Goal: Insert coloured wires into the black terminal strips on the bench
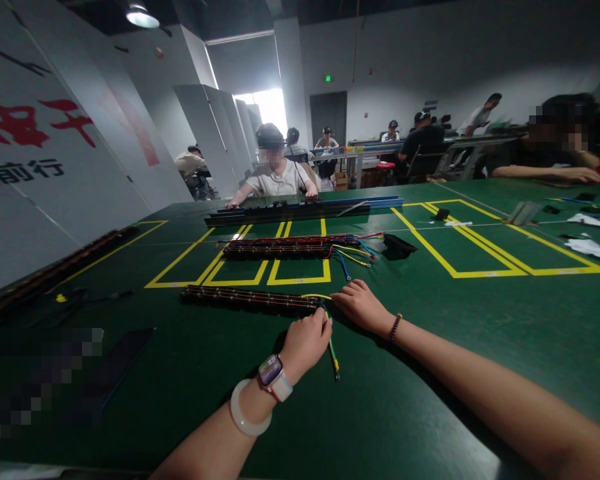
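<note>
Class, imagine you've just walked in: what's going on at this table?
Someone is working bare-handed on the wired end of a dark strip bundle. The right hand appears to hold a yellow wire; the left hand is at the bundle's end, its exact hold hidden. Beyond, a second bundle lies untouched, coloured wires loose. Across the table, another person sits behind long dark bars.

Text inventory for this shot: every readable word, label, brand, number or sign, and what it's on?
"前行": black, on the left wall; character before it unclear.
Large red characters above it: last looks like "干", unsure; the rest incomplete.
Green lit sign on the back wall: too small.
Smartwatch screen: digits too blurred.
Pale marks on yellow tape: too small.
No legible brands.
</note>
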A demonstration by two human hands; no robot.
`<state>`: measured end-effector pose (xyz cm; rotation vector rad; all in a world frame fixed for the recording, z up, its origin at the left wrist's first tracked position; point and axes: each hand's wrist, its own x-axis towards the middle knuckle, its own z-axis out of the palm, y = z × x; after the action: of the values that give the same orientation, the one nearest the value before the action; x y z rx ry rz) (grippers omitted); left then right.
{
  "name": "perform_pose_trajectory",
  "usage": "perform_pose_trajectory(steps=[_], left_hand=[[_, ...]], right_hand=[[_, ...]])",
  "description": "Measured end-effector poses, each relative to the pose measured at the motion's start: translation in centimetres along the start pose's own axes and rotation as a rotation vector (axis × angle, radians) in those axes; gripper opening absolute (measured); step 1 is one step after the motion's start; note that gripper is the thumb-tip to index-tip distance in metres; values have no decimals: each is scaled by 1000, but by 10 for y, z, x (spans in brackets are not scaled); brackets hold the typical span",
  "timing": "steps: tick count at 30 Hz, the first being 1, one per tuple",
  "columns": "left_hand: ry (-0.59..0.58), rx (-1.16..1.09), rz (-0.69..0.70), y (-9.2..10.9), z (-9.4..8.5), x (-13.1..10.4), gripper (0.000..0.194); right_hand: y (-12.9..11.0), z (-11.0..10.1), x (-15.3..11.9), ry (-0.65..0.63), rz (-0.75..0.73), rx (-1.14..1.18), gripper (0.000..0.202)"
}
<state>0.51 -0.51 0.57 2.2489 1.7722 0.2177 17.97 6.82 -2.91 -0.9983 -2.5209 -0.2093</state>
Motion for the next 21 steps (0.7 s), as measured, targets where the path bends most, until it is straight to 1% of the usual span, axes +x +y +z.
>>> perform_pose_trajectory(steps=[5, 21], left_hand=[[-13, -3, -23, 2, -2, 0, 27], [28, -14, 52, -5, 5, 2, 27]], right_hand=[[0, 1, 0, 12, -8, -15, 22], [-2, -3, 1, -8, 6, 26, 23]])
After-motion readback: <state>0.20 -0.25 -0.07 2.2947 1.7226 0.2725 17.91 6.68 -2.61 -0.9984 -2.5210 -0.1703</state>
